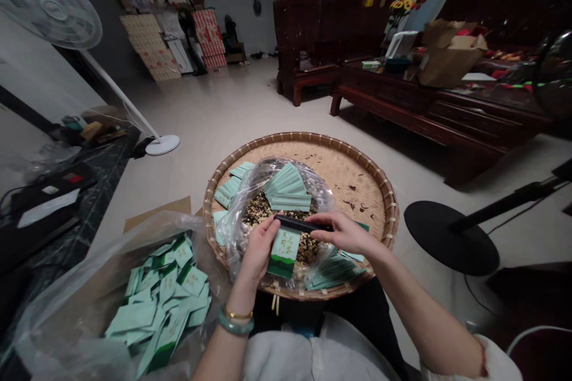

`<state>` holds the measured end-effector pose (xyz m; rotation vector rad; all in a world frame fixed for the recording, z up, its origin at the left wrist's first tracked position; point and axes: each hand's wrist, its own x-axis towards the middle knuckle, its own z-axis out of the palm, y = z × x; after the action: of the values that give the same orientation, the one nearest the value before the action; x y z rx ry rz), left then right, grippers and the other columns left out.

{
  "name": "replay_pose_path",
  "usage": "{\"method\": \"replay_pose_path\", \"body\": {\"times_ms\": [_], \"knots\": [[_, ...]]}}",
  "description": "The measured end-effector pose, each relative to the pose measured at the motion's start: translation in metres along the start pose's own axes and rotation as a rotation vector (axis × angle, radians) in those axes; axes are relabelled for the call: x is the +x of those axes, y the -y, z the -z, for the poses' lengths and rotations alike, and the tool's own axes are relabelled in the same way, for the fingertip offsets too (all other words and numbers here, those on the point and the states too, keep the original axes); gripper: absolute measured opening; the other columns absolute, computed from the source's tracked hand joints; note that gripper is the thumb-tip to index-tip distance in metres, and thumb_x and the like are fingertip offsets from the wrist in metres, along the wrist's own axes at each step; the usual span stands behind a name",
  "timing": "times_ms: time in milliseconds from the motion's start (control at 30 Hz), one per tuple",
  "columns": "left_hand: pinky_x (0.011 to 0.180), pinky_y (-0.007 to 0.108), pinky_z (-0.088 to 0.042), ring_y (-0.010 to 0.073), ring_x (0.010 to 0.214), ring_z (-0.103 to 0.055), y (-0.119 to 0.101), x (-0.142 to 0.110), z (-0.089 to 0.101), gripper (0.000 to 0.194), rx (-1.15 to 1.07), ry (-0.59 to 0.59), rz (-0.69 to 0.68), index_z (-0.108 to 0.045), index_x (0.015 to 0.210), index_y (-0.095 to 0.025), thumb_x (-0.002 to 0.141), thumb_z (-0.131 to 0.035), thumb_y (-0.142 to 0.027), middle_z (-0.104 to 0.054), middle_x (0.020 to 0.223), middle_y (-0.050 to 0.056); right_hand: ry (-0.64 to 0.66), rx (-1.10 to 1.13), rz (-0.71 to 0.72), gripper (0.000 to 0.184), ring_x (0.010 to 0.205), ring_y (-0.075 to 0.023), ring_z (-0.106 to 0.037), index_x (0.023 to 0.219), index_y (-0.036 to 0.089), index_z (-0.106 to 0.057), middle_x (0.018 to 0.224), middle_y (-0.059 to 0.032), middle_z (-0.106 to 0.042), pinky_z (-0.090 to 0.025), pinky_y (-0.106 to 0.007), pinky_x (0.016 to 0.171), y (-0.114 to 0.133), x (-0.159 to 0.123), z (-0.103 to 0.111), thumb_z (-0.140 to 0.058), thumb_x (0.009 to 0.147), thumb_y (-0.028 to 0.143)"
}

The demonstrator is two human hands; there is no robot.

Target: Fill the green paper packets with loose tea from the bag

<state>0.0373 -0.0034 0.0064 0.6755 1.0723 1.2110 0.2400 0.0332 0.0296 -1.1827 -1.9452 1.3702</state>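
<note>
A black bar-shaped handheld sealer (297,224) lies across the top edge of a green and white tea packet (285,253) with gold lettering. My right hand (337,229) is closed around the sealer's right part. My left hand (263,241) pinches the packet's upper left corner at the sealer's other end. Beneath them, a clear plastic bag (236,199) of loose dried tea and petals (257,208) stands open on a round woven bamboo tray (370,172). A fanned stack of pale green packets (286,184) rests on the tea.
More packets (333,272) lie on the tray's near right and left sides. At left, a large clear bag (58,315) holds many filled packets (170,292). A white standing fan (163,144), a black round stand base (451,238) and a dark wooden table (402,98) surround the tray.
</note>
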Motion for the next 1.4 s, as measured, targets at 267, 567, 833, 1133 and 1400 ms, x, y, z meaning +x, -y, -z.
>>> {"method": "replay_pose_path", "body": {"times_ms": [267, 567, 833, 1133, 1400], "knots": [[0.056, 0.022, -0.048, 0.0137, 0.06, -0.062, -0.002, 0.004, -0.005, 0.043, 0.038, -0.045, -0.043, -0.07, 0.086, -0.012, 0.06, -0.078, -0.045, -0.069, 0.068, 0.002, 0.015, -0.017, 0.016, 0.028, 0.082, -0.0217, -0.062, 0.102, 0.02, -0.07, 0.094, -0.0037, -0.071, -0.047, -0.033, 0.074, 0.005, 0.006, -0.004, -0.062, 0.077, 0.031], [0.055, 0.022, -0.045, 0.0128, 0.055, -0.059, 0.0, -0.001, -0.001, 0.038, 0.15, 0.089, 0.054, -0.071, 0.085, -0.012, 0.064, -0.076, -0.043, -0.068, 0.065, 0.003, -0.023, 0.014, -0.025, 0.029, 0.069, -0.0165, -0.057, 0.099, 0.017, -0.069, 0.083, -0.0035, -0.068, -0.045, -0.026, 0.06, 0.002, 0.012, -0.012, -0.062, 0.078, 0.035], [0.053, 0.021, -0.039, 0.0122, 0.056, -0.053, 0.006, 0.0, 0.013, 0.039, 0.285, 0.026, 0.059, -0.072, 0.071, -0.011, 0.061, -0.075, -0.048, -0.066, 0.062, 0.003, 0.065, 0.413, -0.199, 0.046, 0.058, -0.0101, -0.052, 0.103, 0.015, -0.066, 0.08, -0.0029, -0.065, -0.042, -0.02, 0.05, -0.009, 0.01, -0.002, -0.066, 0.074, 0.05], [0.05, 0.021, -0.035, 0.011, 0.054, -0.048, 0.001, -0.003, 0.009, 0.037, 0.388, 0.067, 0.022, -0.071, 0.07, -0.011, 0.067, -0.069, -0.047, -0.061, 0.061, 0.001, 0.013, 0.116, -0.061, 0.037, 0.068, -0.0151, -0.057, 0.099, 0.015, -0.069, 0.082, -0.0042, -0.068, -0.043, -0.024, 0.057, -0.004, 0.007, -0.007, -0.067, 0.074, 0.042], [0.049, 0.021, -0.032, 0.01, 0.051, -0.045, 0.001, -0.003, 0.01, 0.035, 0.427, 0.055, -0.012, -0.069, 0.065, -0.011, 0.067, -0.069, -0.046, -0.058, 0.055, 0.0, -0.05, 0.079, -0.043, 0.034, 0.071, -0.0159, -0.059, 0.1, 0.014, -0.069, 0.088, -0.0056, -0.07, -0.045, -0.025, 0.06, 0.001, 0.005, -0.01, -0.066, 0.075, 0.036]]}}
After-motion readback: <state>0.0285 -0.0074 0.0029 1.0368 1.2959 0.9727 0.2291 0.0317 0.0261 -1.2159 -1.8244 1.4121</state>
